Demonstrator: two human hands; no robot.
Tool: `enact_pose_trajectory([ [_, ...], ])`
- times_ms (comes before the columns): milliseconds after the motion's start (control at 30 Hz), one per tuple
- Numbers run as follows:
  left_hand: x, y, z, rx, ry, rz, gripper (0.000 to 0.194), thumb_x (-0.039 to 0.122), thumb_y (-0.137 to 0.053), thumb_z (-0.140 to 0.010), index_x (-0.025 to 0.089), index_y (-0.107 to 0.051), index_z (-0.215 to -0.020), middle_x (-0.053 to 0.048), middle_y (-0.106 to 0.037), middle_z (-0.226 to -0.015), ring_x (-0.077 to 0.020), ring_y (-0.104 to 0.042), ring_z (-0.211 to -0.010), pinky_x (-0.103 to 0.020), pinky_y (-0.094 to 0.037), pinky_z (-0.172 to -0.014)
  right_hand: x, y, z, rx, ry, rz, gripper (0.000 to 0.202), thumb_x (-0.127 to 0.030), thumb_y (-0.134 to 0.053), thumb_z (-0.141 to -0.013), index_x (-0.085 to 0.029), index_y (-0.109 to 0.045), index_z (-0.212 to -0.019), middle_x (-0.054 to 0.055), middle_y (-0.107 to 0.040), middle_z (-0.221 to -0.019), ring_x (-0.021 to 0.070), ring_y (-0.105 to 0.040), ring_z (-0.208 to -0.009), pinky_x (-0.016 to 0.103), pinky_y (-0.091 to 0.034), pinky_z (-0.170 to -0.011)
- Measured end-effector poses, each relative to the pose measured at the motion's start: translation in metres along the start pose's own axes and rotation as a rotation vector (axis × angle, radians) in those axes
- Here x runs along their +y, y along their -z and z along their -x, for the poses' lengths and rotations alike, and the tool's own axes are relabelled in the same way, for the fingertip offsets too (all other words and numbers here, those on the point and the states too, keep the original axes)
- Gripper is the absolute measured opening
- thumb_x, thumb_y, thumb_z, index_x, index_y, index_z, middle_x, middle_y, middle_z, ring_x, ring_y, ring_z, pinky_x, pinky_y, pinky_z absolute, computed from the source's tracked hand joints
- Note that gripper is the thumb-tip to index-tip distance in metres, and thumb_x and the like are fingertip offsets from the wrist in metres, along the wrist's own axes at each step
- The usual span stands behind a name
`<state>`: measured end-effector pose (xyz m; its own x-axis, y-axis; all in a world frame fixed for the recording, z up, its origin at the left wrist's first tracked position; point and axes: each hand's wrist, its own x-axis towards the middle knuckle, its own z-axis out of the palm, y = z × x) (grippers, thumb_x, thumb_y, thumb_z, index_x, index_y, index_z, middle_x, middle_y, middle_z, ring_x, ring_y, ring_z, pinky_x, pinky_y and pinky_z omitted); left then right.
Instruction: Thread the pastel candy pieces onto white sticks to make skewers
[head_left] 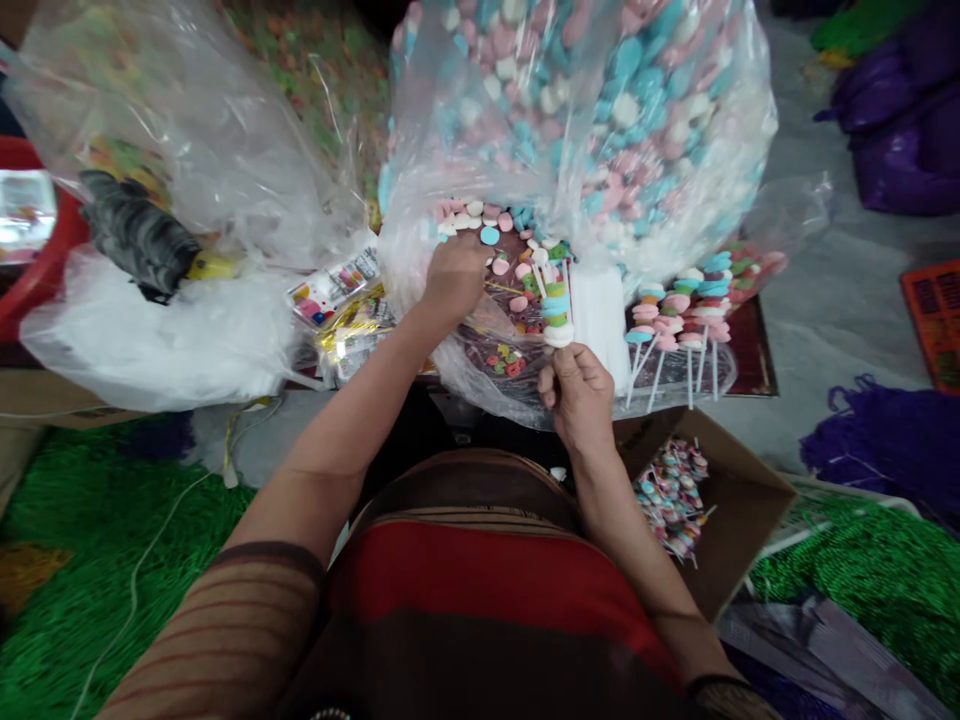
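Observation:
My right hand [581,385] pinches the lower end of a candy skewer [556,312], held upright, with green, blue and white pieces stacked on it. My left hand [456,272] reaches down among loose pink, white and blue candies [466,215] at the mouth of a big clear bag [409,270]. Its fingertips are blurred and turned away, so their grip does not show. A round blue candy [490,235] lies right beside them. White sticks [540,275] stand just behind the skewer. Small ring and star candies [506,360] lie between my hands.
Finished candy skewers [679,310] lie at the table's right, by a stack of white sleeves [600,315]. Below is a cardboard box [739,510] of wrapped skewers [673,495]. Packets [337,290], a white plastic bag [161,345] and a tape roll [146,235] sit left.

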<state>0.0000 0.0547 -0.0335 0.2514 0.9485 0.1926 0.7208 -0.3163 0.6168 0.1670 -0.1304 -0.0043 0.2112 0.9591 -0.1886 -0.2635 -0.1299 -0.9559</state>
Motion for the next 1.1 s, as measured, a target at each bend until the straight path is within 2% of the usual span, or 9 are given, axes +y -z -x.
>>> enact_pose_trajectory([
  [100, -0.005, 0.003, -0.004, 0.024, -0.005, -0.002, 0.011, 0.013, -0.057, -0.077, 0.023, -0.060, -0.074, -0.014, -0.066, -0.095, -0.0339, -0.056, -0.106, -0.049, -0.037, -0.105, 0.000, 0.000, 0.000, 0.000, 0.001, 0.004, 0.049, -0.068, -0.074, -0.083, -0.022, -0.059, -0.089, -0.010, -0.053, -0.052, 0.0060, -0.036, -0.038, 0.021, -0.022, -0.039],
  [233, -0.004, 0.015, -0.007, 0.074, 0.036, 0.129, 0.004, 0.021, -0.063, -0.073, 0.023, -0.061, -0.071, -0.006, -0.064, -0.078, -0.0267, -0.056, -0.089, -0.040, -0.042, -0.094, -0.001, -0.001, 0.001, -0.008, 0.009, -0.028, 0.048, -0.066, -0.076, -0.083, -0.022, -0.059, -0.088, -0.009, -0.054, -0.052, 0.0059, -0.037, -0.038, 0.021, -0.023, -0.039],
  [333, 0.004, 0.021, -0.007, -0.017, 0.042, 0.251, 0.005, 0.025, -0.065, -0.073, 0.022, -0.063, -0.069, -0.004, -0.065, -0.078, -0.0225, -0.055, -0.083, -0.035, -0.043, -0.084, 0.000, 0.000, 0.001, -0.011, 0.018, -0.019, 0.047, -0.066, -0.075, -0.084, -0.021, -0.061, -0.091, -0.009, -0.055, -0.053, 0.0059, -0.038, -0.038, 0.020, -0.025, -0.039],
  [433, 0.009, 0.016, -0.008, -0.103, -0.036, 0.202, 0.006, 0.023, -0.065, -0.071, 0.023, -0.062, -0.065, -0.005, -0.066, -0.080, -0.0231, -0.056, -0.084, -0.037, -0.044, -0.087, 0.002, 0.001, 0.000, 0.001, 0.016, -0.007, 0.047, -0.066, -0.074, -0.085, -0.021, -0.061, -0.092, -0.009, -0.055, -0.053, 0.0059, -0.038, -0.038, 0.020, -0.025, -0.039],
  [567, 0.009, -0.001, -0.010, -0.059, -0.074, 0.065, 0.006, 0.019, -0.062, -0.073, 0.024, -0.065, -0.070, -0.007, -0.067, -0.083, -0.0268, -0.056, -0.089, -0.043, -0.044, -0.096, 0.005, 0.002, 0.000, 0.006, 0.002, 0.006, 0.048, -0.067, -0.074, -0.084, -0.021, -0.060, -0.091, -0.009, -0.056, -0.054, 0.0060, -0.038, -0.038, 0.020, -0.025, -0.039],
  [667, 0.012, -0.005, -0.007, -0.027, -0.069, 0.077, 0.007, 0.016, -0.064, -0.075, 0.023, -0.065, -0.074, -0.010, -0.069, -0.092, -0.0302, -0.059, -0.103, -0.046, -0.043, -0.103, 0.006, 0.002, 0.000, 0.005, 0.015, 0.018, 0.048, -0.068, -0.072, -0.085, -0.022, -0.060, -0.091, -0.009, -0.055, -0.054, 0.0061, -0.038, -0.039, 0.020, -0.026, -0.040],
  [767, 0.021, 0.003, 0.003, 0.020, 0.038, 0.321, 0.013, 0.013, -0.065, -0.075, 0.023, -0.064, -0.084, -0.006, -0.067, -0.089, -0.0263, -0.062, -0.099, -0.041, -0.047, -0.098, 0.006, 0.003, 0.001, -0.006, 0.016, 0.033, 0.047, -0.067, -0.071, -0.087, -0.021, -0.061, -0.093, -0.009, -0.055, -0.054, 0.0062, -0.038, -0.039, 0.020, -0.027, -0.040],
  [933, 0.045, 0.018, 0.033, 0.025, 0.344, 0.943, 0.026, 0.017, -0.065, -0.084, 0.025, -0.056, -0.107, 0.001, -0.063, -0.084, -0.0161, -0.066, -0.075, -0.029, -0.053, -0.070, 0.004, 0.003, 0.007, -0.055, -0.008, 0.089, 0.046, -0.065, -0.070, -0.089, -0.020, -0.065, -0.093, -0.008, -0.055, -0.051, 0.0068, -0.039, -0.039, 0.020, -0.028, -0.041],
  [1100, 0.056, 0.015, 0.055, 0.053, 0.345, 1.082, 0.028, 0.030, -0.070, -0.089, 0.027, -0.052, -0.108, 0.001, -0.065, -0.091, -0.0167, -0.071, -0.085, -0.028, -0.057, -0.069, -0.003, 0.000, 0.015, -0.089, 0.004, 0.187, 0.045, -0.065, -0.066, -0.092, -0.021, -0.067, -0.091, -0.009, -0.051, -0.046, 0.0075, -0.037, -0.038, 0.021, -0.028, -0.042],
])
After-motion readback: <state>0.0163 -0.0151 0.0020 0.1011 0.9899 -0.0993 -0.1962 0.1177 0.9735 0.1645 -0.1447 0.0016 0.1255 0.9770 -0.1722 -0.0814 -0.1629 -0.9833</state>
